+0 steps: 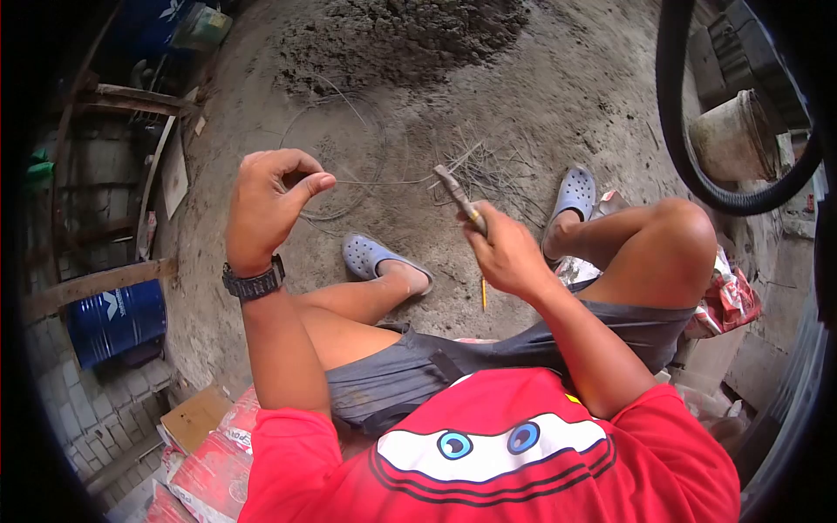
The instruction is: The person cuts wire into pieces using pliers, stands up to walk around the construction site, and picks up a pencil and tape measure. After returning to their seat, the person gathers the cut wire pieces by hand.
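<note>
My left hand [268,205], with a dark watch [254,279] on the wrist, pinches a thin wire [384,182] between thumb and fingers. The wire runs almost level to the jaws of the pliers [455,193]. My right hand [508,253] is wrapped around the handles of these pliers, whose jaws point up and to the left. Below and behind the wire, a loose coil of wire [382,144] lies on the ground. Several short wire pieces [493,170] are heaped beyond the pliers; the jaws partly overlap them in view.
A yellow pencil [484,295] lies on the ground between my feet, which wear grey-blue clogs [363,254]. Dark loose soil [401,39] is piled ahead. At right are a dirty bucket [734,139] and a thick black hose [671,105]; at left, a blue drum [118,324] and wooden framing [105,288].
</note>
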`<state>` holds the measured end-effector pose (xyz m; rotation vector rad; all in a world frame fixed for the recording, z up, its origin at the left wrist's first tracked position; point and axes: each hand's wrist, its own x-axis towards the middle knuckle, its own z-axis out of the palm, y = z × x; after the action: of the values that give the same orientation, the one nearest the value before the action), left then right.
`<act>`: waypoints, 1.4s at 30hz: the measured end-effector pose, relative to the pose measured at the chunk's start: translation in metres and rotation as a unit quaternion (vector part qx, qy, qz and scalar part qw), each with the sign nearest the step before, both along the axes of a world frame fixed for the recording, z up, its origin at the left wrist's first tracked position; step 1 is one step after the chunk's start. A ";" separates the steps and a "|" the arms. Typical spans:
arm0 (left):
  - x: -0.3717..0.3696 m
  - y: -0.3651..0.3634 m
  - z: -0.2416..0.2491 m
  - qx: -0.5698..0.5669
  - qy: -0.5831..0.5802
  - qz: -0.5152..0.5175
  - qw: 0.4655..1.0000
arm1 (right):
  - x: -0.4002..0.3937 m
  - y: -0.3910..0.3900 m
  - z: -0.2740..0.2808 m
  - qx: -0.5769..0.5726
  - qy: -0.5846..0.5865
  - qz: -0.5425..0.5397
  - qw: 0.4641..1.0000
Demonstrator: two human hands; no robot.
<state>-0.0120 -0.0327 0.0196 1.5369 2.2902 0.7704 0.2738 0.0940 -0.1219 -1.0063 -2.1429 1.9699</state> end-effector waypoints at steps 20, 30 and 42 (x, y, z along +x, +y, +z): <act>-0.005 0.009 -0.003 0.141 0.081 0.069 0.984 | 0.005 -0.005 -0.011 -0.359 -0.037 -0.130 0.923; 0.041 0.035 -0.036 -0.019 0.145 -0.022 0.989 | -0.002 -0.006 0.008 -0.365 0.092 -0.031 0.926; 0.072 0.045 -0.035 0.004 0.061 -0.084 0.995 | 0.002 -0.006 0.009 -0.321 0.120 -0.021 0.939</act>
<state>0.0600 0.0123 -0.0153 1.7987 2.2057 0.6589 0.2753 0.0880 -0.1124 -0.7905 -1.3565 2.6719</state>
